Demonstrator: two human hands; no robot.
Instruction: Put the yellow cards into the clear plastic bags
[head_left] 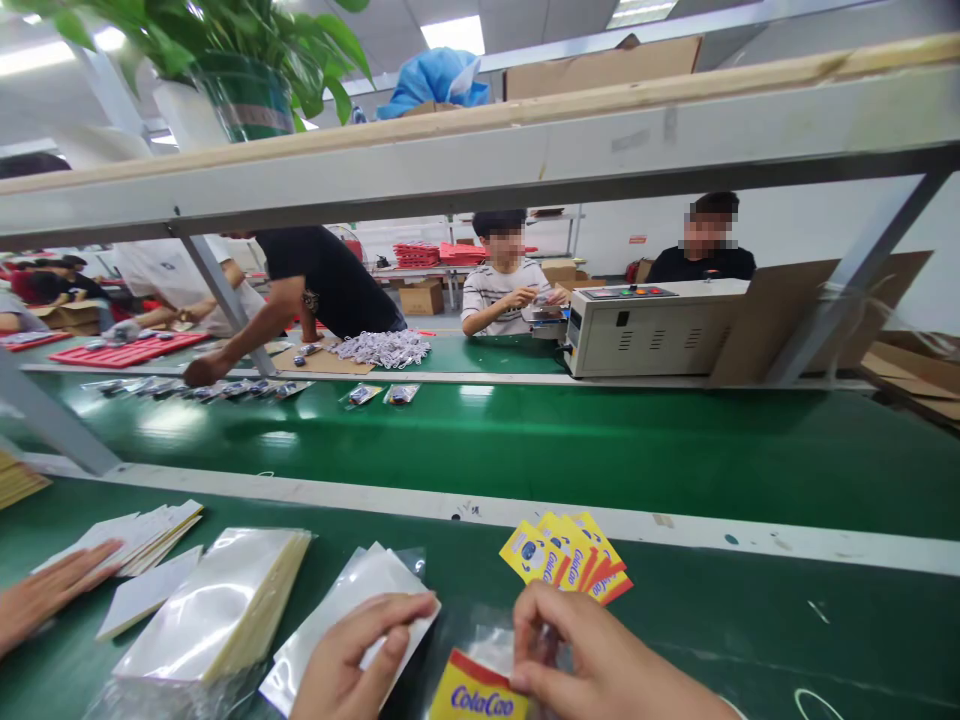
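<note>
- We read "ColaCao" in blue letters on the yellow card (469, 692) beside the fingertips of our right hand (589, 650); the word stands on the yellow field, below a red band along the card's upper edge.
- We read "ColaCao" again, in blue and running at a slant, on the fanned cards (576, 560) just beyond that hand; where the cards overlap, parts of the name are covered.
- We see finer print near the fan's upper edges, too small for us to make out.
- We cannot read the small orange sign (637, 239) on the far wall.
</note>
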